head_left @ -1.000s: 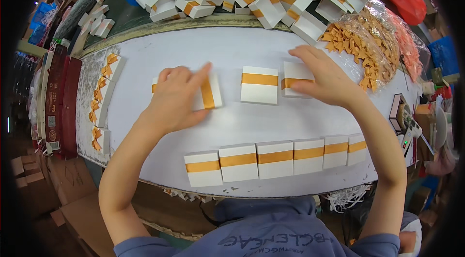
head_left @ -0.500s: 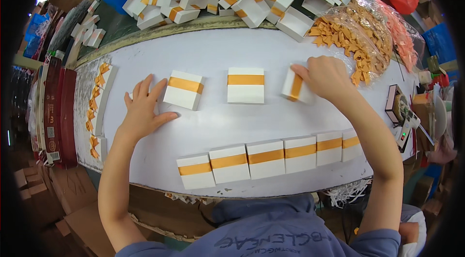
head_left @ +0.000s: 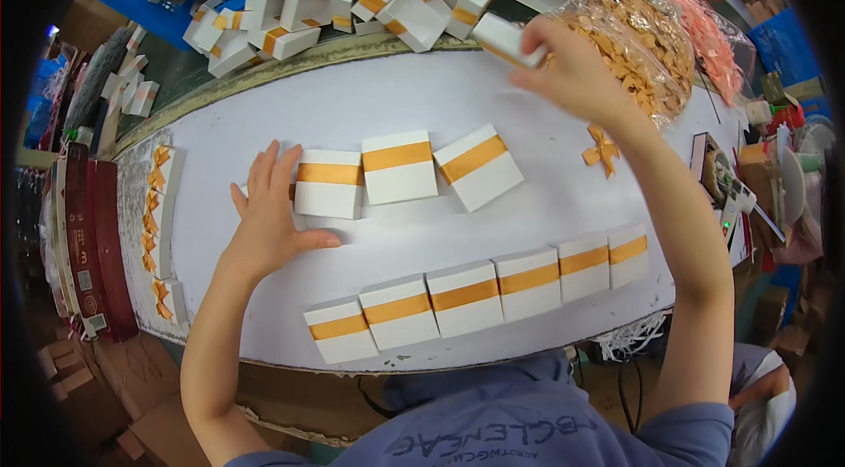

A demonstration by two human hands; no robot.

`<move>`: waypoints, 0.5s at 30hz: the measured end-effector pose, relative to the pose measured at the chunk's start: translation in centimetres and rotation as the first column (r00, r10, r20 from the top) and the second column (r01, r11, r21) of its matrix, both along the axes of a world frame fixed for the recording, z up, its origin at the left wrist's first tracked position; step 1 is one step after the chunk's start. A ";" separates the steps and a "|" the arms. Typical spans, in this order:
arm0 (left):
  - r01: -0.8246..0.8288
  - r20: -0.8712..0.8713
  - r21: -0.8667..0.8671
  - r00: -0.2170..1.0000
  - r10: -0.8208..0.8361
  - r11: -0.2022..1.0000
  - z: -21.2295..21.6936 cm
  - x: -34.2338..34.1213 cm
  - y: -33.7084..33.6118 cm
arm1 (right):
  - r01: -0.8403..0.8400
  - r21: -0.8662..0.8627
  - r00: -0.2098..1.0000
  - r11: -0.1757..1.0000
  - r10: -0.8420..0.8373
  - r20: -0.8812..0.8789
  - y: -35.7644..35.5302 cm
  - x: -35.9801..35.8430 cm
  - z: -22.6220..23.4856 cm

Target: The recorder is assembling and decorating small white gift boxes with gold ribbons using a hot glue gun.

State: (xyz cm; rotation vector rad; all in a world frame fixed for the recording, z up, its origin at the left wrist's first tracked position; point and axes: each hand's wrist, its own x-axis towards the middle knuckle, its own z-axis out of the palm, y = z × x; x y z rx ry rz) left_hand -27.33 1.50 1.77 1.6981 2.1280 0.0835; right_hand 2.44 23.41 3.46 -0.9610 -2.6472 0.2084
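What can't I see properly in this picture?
In the head view:
- Whatever is directly under the left hand; its palm and fingers cover it.
- The right end of the gold-ribboned white box, hidden by the right hand.
- The far side of the box pile, cut off by the top edge.
- How many gold bows are bagged; they overlap.

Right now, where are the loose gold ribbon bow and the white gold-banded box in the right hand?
Loose gold ribbon bow [head_left: 603,150]: head view, near its middle.
White gold-banded box [head_left: 500,33] in the right hand [head_left: 576,68]: head view, on its white face.
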 end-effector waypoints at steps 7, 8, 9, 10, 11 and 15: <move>-0.097 -0.092 -0.117 0.992 0.087 0.988 0.9 0.8 0.8 | 0.188 -0.964 0.962 0.185 -0.233 0.143 -1.2 8.9 1.6; -0.091 -0.048 -0.120 0.995 0.086 0.989 0.8 0.9 1.2 | 0.314 -0.915 0.941 0.253 -0.214 0.264 -1.7 10.1 1.5; -0.094 -0.014 -0.128 0.996 0.093 0.987 0.7 0.8 1.2 | 0.313 -0.916 0.940 0.251 -0.219 0.261 -1.5 10.9 0.4; -0.090 -0.018 -0.128 0.996 0.089 0.988 0.7 1.0 1.2 | 0.264 -0.873 0.911 0.411 -0.404 0.086 -0.9 11.7 -0.9; -0.085 0.008 -0.112 0.996 0.087 0.990 0.6 1.2 1.2 | 0.247 -0.790 0.837 0.561 -0.534 -0.117 -0.8 11.5 -1.0; -0.032 0.019 -0.113 0.999 0.035 0.993 2.6 2.6 1.0 | 0.060 -0.899 0.792 0.434 -0.569 -0.221 -2.3 8.9 -0.3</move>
